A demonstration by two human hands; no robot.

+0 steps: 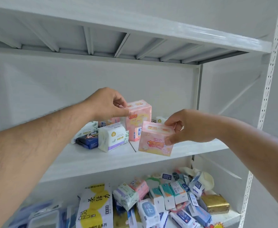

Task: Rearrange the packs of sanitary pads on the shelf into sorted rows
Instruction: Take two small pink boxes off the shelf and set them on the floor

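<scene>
White steel shelving fills the frame, and your work sits on the middle shelf (151, 158), just right of centre. Your left hand (108, 104) pinches the top corner of the tall pink pack (139, 120), thumb and fingertips closed on its upper left edge, probably to steady it upright while its neighbour arrives. Your right hand (184, 127) grips the second pink pack (156, 139) by its right end, fingers curled over the top and thumb below, holding it tilted near the shelf's front edge; whether its base touches the board is hard to tell from this angle. Bringing it just in front of the matching pack suggests you are grouping the pinks together.

Both pink packs are glossy film-wrapped blocks with peach clouds, red lettering and two window panels on top, so they look slippery and soft-sided.

Left of them lies the unsorted cluster: a white pack with green sprigs (113, 137), another white pack (87, 129) behind it, and a dark blue pack (87, 141) lying flat. A small white pack (161, 120) peeks out behind your right hand.

On the lower shelf (225, 217) there is a mixed jumble of packets.
</scene>
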